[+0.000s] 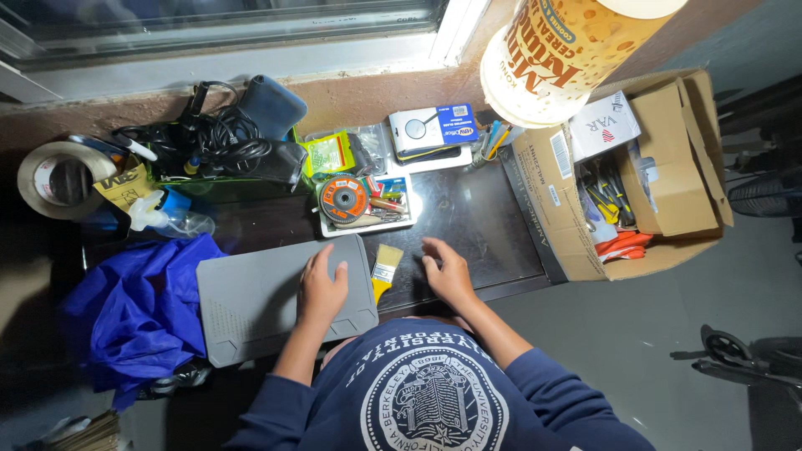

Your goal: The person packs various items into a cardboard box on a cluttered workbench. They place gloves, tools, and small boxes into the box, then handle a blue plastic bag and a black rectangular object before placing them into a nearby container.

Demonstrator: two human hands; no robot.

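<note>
My left hand [322,286] lies flat, fingers apart, on the right part of a grey rectangular panel [251,301] that rests on the dark desk [476,225]. My right hand [444,270] rests on the bare desk surface with fingers spread and holds nothing. Between the two hands lies a small paintbrush [385,269] with pale bristles and a yellow handle, touched by neither hand.
A white tray [409,224] holds a grinding disc [344,200] and small tools. Behind it are black cables [219,138] and a blue-and-white box [433,128]. A tape roll [52,178] and blue cloth [138,305] sit left; a cardboard box [668,167] with tools stands right.
</note>
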